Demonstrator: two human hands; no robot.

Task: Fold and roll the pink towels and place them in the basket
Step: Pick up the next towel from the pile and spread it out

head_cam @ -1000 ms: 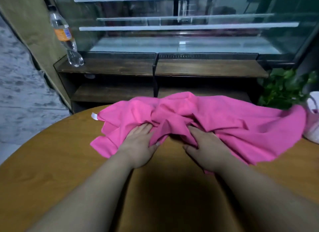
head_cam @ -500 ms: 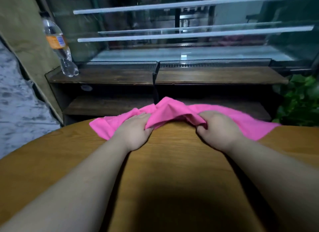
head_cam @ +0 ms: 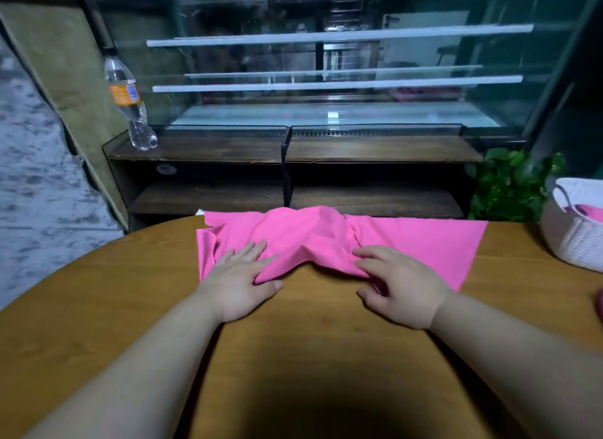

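A round wooden surface (head_cam: 98, 308) is carrying a pink towel (head_cam: 310, 236), lying spread along its far edge and bunched in the middle, with a white basket (head_cam: 574, 246) sitting well to its right. A person's left hand (head_cam: 238, 285) and right hand (head_cam: 404, 288) are pressing on the towel's near edge, fingers (head_cam: 251, 251) outstretched on top of the cloth and thumbs lying at its hem.

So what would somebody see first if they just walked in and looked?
The bright pink towel, spread rumpled across the far side of the wooden table, grabs the eye first. The left hand and the right hand rest on its near edge. At the right edge sits a white basket with something pink inside.
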